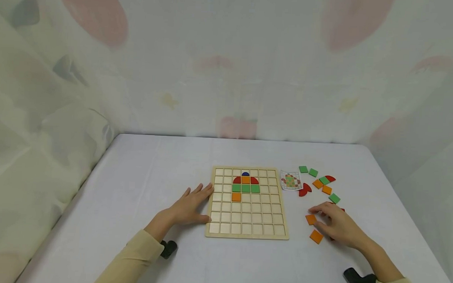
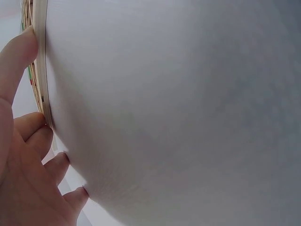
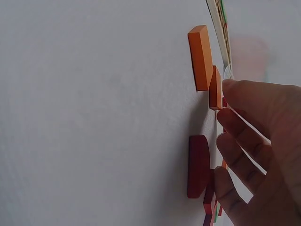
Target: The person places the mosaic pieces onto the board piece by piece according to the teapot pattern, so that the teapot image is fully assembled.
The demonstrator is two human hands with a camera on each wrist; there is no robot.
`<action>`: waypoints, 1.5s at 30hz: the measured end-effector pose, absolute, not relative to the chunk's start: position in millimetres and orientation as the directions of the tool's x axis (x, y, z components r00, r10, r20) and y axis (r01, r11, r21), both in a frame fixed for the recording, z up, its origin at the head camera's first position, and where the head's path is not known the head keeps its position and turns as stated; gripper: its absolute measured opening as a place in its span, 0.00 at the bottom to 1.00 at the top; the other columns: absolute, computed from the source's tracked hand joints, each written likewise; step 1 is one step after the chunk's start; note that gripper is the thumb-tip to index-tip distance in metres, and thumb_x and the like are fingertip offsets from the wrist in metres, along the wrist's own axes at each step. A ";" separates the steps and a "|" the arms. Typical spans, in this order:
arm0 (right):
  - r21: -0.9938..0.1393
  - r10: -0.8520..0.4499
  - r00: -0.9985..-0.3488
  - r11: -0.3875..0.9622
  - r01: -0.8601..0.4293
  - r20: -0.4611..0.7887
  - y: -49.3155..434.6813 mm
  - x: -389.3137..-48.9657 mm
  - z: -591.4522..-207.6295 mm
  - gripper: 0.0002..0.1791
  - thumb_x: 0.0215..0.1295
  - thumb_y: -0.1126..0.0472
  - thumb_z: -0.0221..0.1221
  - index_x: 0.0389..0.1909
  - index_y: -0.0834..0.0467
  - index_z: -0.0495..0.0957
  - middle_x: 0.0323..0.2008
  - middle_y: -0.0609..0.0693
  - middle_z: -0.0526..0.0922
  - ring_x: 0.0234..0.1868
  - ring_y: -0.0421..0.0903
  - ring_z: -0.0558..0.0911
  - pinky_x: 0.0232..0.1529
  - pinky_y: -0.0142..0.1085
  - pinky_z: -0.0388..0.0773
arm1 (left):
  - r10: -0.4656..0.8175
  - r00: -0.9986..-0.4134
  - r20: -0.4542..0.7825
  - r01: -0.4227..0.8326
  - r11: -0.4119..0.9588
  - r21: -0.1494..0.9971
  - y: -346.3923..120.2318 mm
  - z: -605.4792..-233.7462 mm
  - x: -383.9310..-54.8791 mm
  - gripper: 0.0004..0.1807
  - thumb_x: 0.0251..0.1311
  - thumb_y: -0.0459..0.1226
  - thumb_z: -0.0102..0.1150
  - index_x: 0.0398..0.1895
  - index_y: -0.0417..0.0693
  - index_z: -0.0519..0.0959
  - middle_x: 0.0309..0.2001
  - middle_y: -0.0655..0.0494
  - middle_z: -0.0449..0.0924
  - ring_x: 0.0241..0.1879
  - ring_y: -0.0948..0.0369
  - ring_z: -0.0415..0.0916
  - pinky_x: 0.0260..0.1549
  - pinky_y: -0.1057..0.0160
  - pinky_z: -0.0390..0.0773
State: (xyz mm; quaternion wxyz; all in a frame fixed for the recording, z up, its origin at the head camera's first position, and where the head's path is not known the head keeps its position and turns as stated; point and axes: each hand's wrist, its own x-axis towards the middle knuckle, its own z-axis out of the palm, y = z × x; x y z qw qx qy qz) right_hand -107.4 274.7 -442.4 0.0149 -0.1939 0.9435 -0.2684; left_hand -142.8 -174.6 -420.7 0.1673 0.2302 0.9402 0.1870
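Observation:
My left hand [image 1: 186,206] touches the left edge of a wooden grid board [image 1: 247,236] with its fingers spread; in the left wrist view, the thumb and a fingertip rest against the board's side. Green, orange, red and blue tiles fill part of its upper cells. To the right of the board, my right hand [image 1: 337,223] hovers low over loose tiles, fingers slightly bent. An orange square tile [image 1: 310,220] lies by its thumb and index fingertip; contact is unclear. Nearer the front lies another orange square tile [image 1: 316,236]. Dark red pieces [image 3: 199,167] lie under the hand, mostly hidden from the head view.
A printed pattern card [image 1: 291,181] lies against the board's right side. Beyond the right hand are scattered green squares [image 1: 303,169], orange squares [image 1: 326,189] and red rounded pieces [image 1: 303,191]. Patterned cloth hangs behind and beside the white table [image 1: 166,156].

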 end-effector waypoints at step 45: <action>-0.390 -0.395 -0.901 0.813 -0.433 0.177 264.2 -111.4 -448.4 0.14 0.47 0.60 0.69 0.35 0.49 0.78 0.35 0.38 0.76 0.38 0.37 0.72 0.40 0.36 0.77 | 0.481 -0.845 -0.235 0.356 0.832 0.425 -175.2 -424.4 -143.8 0.50 0.48 0.51 0.66 0.72 0.51 0.51 0.73 0.58 0.45 0.72 0.51 0.40 0.66 0.41 0.40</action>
